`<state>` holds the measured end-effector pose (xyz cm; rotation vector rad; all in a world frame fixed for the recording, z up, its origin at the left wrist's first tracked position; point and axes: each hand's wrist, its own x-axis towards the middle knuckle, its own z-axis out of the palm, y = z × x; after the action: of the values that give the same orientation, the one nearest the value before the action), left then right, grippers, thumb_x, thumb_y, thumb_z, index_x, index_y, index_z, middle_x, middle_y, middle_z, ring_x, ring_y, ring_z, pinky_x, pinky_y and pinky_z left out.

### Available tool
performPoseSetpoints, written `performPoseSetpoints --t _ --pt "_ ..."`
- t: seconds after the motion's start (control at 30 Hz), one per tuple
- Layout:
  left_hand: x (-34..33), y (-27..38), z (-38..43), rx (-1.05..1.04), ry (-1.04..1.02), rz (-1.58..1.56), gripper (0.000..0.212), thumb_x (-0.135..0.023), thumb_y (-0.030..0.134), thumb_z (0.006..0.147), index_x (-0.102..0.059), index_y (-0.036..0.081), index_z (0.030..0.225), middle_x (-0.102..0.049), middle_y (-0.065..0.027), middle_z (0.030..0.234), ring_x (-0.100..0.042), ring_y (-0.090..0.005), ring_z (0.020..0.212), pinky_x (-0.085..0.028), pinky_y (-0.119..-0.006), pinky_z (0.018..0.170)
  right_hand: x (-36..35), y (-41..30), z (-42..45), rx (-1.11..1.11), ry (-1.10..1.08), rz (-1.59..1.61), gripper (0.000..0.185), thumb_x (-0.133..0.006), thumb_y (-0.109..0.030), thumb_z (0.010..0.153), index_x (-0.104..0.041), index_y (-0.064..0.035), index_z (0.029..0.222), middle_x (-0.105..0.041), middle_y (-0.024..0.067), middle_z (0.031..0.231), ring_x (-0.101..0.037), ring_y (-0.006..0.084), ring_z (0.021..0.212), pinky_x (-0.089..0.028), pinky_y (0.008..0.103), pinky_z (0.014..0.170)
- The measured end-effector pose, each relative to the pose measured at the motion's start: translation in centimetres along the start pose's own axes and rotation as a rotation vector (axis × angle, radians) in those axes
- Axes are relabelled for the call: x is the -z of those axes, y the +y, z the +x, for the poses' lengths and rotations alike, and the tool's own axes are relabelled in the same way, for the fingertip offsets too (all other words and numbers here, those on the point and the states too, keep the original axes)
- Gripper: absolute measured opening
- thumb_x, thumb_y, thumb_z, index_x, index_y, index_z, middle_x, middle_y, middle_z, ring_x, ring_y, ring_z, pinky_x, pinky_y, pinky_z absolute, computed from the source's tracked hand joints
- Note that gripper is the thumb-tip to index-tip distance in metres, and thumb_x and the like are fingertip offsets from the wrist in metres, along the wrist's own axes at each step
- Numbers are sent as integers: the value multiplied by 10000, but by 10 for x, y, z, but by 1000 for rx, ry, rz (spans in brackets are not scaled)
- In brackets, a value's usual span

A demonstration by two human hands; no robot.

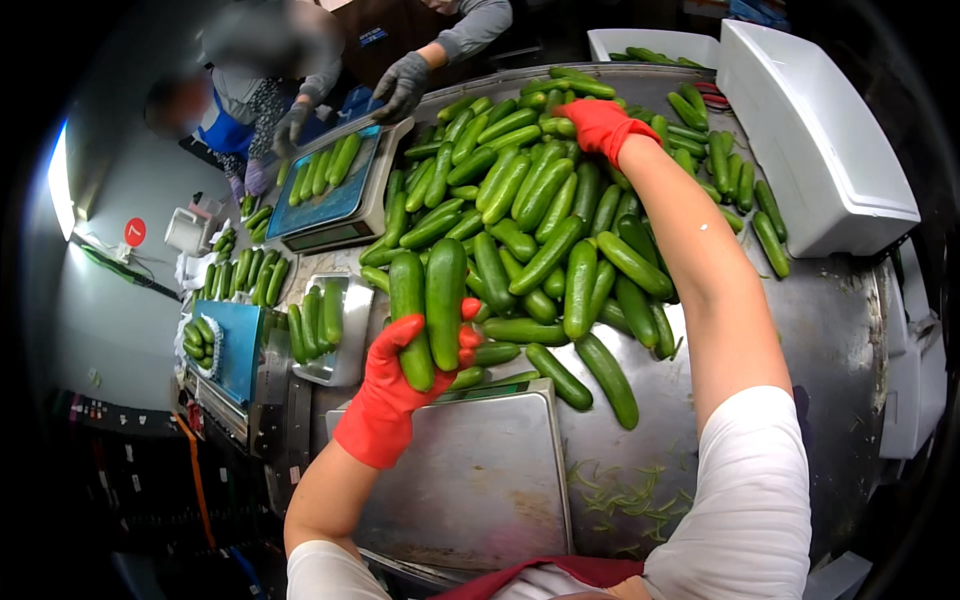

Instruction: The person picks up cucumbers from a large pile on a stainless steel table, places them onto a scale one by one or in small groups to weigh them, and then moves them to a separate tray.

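Note:
My left hand (405, 375), in a red rubber glove, holds two green cucumbers (445, 304) side by side, above the back edge of a bare steel scale platform (465, 480). A large heap of cucumbers (544, 187) covers the middle of the steel table. At the far side of that heap my right hand (604, 129), gloved in red too, reaches down among the cucumbers; its fingertips are blurred, and whether they grip one cannot be told.
A white foam box (817, 150) stands at the right. At the left are a scale (330, 187) bearing cucumbers, a clear plastic tray (352, 307) and another blue-topped scale (232, 345). Co-workers' gloved hands (403, 86) are across the table. Green trimmings (630, 495) lie near the front.

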<state>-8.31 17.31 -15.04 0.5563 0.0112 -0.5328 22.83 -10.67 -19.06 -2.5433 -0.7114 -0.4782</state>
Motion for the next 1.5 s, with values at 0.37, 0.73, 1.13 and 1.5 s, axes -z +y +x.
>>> performPoseSetpoints --t 0.37,0.73,1.13,1.5 --pt "-30 -11 -91 -32 281 266 552 -497 241 872 -404 -55 1329 -528 -257 1240 -610 -351 1018 -474 -437 927 103 -118 -113 71 16 873 455 -687 -10 743 -592 -48 1187 -651 90 1076 -592 223 1045 -464 334 902" --pt "-26 -59 -206 97 686 909 579 -607 256 866 -396 -21 1329 -603 -203 1090 -625 -320 952 -505 -389 806 76 -335 -266 1020 -405 251 433 -536 -165 763 -539 -97 1190 -562 106 1133 -514 266 1136 -379 499 1009" --pt "0 -62 -231 -466 622 1875 600 -597 291 870 -396 -12 1349 -590 -233 978 -593 -374 857 -473 -413 745 88 -346 -312 355 -487 494 719 -542 -419 880 -246 -136 1470 -171 189 1517 -141 373 1408 -96 497 1131" --pt "-6 -36 -281 -593 793 1464 327 -591 170 896 -587 7 1178 -647 -95 961 -588 -129 860 -470 -267 765 107 -331 -388 -234 35 1014 519 -342 -311 1013 -293 -9 1433 -344 113 1465 -329 204 1347 -224 341 1112"
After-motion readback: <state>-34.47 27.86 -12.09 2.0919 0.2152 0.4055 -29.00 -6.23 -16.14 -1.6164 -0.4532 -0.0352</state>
